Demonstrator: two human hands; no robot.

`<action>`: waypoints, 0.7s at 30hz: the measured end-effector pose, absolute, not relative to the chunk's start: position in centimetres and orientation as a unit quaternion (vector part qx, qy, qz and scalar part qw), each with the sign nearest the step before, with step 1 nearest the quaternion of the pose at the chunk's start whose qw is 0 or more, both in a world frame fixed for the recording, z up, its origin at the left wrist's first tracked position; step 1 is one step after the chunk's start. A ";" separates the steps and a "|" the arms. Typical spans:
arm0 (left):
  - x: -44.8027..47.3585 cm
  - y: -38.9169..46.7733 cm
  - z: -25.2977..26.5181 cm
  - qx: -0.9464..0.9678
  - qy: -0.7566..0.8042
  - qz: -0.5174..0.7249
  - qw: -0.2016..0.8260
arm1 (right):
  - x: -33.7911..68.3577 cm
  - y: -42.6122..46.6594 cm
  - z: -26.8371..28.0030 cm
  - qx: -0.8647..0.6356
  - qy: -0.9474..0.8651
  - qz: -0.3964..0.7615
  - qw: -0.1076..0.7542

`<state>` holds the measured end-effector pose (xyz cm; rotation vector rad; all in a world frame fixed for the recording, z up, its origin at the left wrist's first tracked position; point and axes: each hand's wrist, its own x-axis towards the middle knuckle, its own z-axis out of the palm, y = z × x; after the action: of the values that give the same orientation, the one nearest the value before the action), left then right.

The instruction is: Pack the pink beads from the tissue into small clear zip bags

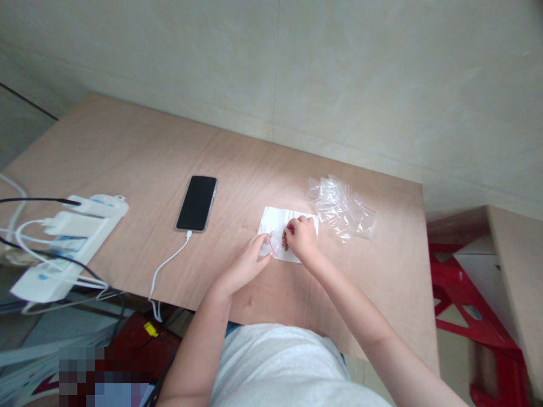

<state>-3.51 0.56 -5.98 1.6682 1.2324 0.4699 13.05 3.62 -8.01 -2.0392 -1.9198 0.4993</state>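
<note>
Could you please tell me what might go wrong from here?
The small pieces at the right hand might scatter off the white sheet. The clear bag at the left hand could slip or crumple. The phone has a white cable drooping past the edge of the table, which might snag.

The left arm (pixel 201 332) reaches forward and inward, bent slightly at the wrist (pixel 224 286), with the left hand (pixel 248 259) low and its thumb and fingers parted. The right arm (pixel 356 311) slants in from the lower right toward it, the right hand (pixel 302 236) just beside the left, knuckles up, fingers curled inward, their tips partly hidden.
</note>
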 end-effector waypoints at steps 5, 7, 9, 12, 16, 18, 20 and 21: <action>-3.5 0.6 -6.1 0.687 0.510 0.190 0.482 | 13.3 4.0 -7.4 -0.708 -0.664 0.190 0.150; -3.5 0.6 -6.0 0.687 0.512 0.188 0.480 | 13.5 3.6 -6.7 -0.710 -0.644 0.211 0.191; -3.4 0.6 -5.9 0.688 0.509 0.188 0.483 | 13.5 2.7 -5.7 -0.689 -0.641 0.235 0.242; -3.1 0.7 -5.8 0.687 0.506 0.193 0.485 | 13.0 1.0 -3.9 -0.617 -0.682 0.278 0.277; -2.9 0.8 -5.6 0.686 0.509 0.196 0.482 | 12.8 0.2 -3.5 -0.573 -0.706 0.309 0.279; -3.0 0.8 -5.5 0.688 0.506 0.199 0.481 | 13.1 0.8 -4.3 -0.610 -0.679 0.294 0.284; -3.1 0.8 -5.4 0.687 0.506 0.201 0.480 | 13.4 1.8 -5.6 -0.659 -0.650 0.259 0.275; -3.1 0.7 -5.4 0.686 0.509 0.201 0.480 | 13.5 2.3 -6.2 -0.677 -0.644 0.243 0.261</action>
<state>-3.14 0.73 -5.36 1.6734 1.2423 0.4911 13.46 2.27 -6.17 -1.8329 -1.7425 0.6568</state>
